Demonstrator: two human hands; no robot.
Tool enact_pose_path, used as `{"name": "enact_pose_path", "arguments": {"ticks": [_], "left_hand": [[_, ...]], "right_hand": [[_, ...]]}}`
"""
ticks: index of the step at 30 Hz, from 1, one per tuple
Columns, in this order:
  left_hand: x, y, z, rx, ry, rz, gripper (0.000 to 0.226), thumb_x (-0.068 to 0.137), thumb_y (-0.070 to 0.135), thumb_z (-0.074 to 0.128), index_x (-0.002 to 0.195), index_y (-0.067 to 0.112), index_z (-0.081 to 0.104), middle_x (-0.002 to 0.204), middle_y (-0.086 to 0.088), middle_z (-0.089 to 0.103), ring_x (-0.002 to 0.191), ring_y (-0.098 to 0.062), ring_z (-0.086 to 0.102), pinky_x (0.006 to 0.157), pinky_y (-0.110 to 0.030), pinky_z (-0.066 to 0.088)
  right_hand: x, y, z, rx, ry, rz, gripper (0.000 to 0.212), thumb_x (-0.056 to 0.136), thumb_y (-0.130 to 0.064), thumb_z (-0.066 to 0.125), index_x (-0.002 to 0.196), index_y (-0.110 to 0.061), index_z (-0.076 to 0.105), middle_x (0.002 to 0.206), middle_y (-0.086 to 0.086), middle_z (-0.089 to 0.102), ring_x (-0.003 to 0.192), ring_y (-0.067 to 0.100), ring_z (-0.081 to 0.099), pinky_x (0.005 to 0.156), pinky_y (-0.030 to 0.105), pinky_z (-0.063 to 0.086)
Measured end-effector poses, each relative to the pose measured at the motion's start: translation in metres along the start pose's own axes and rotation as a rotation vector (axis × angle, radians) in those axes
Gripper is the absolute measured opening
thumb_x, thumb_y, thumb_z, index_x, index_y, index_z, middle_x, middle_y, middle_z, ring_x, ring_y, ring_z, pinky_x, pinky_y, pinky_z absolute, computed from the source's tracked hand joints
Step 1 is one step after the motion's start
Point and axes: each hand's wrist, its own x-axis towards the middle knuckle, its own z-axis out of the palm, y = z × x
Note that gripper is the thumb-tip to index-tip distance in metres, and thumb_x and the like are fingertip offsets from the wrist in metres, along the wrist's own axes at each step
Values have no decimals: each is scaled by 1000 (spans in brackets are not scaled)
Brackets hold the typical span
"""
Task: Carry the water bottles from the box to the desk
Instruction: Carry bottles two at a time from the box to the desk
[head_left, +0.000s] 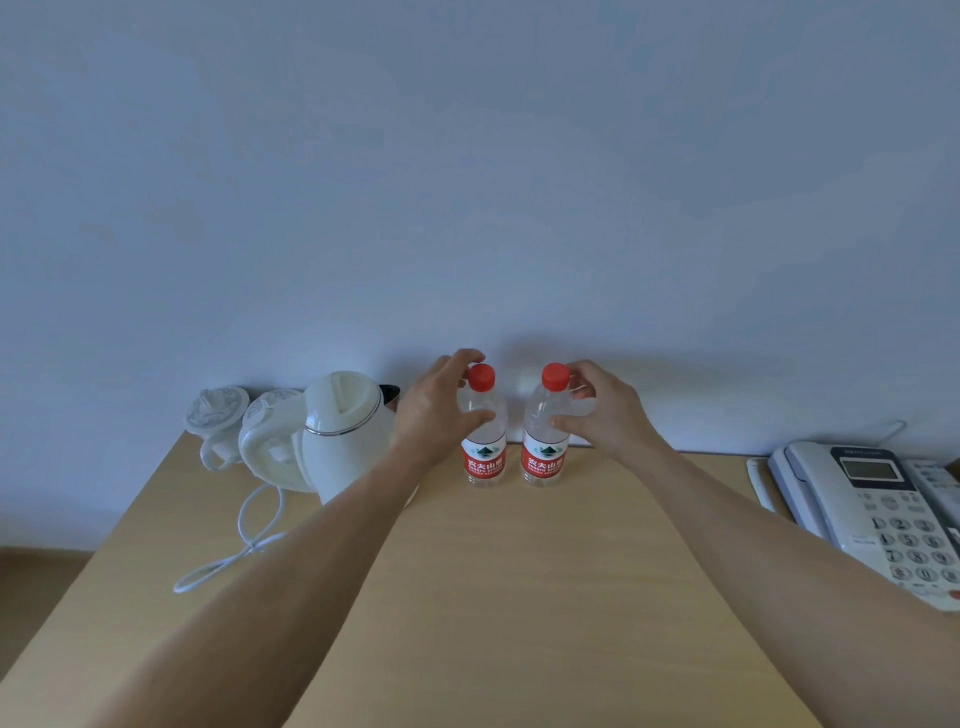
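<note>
Two clear water bottles with red caps and red labels stand upright side by side on the wooden desk (519, 571), close to the wall. My left hand (441, 410) wraps the shoulder of the left bottle (484, 457), thumb in front and fingers behind its cap. In the same way my right hand (597, 410) wraps the shoulder of the right bottle (544, 457). Both bottle bases rest on the desk. The box is out of view.
A white electric kettle (343, 431) with a looped cord (244, 545) stands just left of my left forearm. Two white lidded cups (218, 415) sit behind it at the desk's corner. A grey desk phone (883, 504) lies at the right edge.
</note>
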Motion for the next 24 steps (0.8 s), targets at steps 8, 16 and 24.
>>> {"name": "enact_pose_path", "arguments": {"ticks": [8, 16, 24], "left_hand": [[14, 13, -12, 94, -13, 57, 49, 73, 16, 89, 114, 14, 63, 95, -4, 68, 86, -24, 62, 78, -45, 55], [29, 20, -12, 82, -36, 52, 44, 75, 10, 85, 112, 7, 62, 96, -10, 67, 87, -31, 61, 80, -46, 53], [32, 21, -11, 116, -53, 49, 46, 78, 14, 85, 116, 10, 59, 100, -8, 66, 89, -28, 62, 82, -44, 53]], "right_hand": [[-1, -8, 0, -72, 23, -76, 43, 70, -18, 87, 104, -23, 62, 96, -11, 65, 90, 9, 59, 77, 23, 45], [-3, -15, 1, -170, 18, -99, 50, 70, -18, 87, 111, -12, 60, 102, 5, 66, 96, 22, 59, 82, 34, 48], [1, -19, 7, -165, 72, -103, 42, 71, -6, 81, 108, -9, 62, 97, 6, 66, 95, 26, 60, 83, 39, 50]]}}
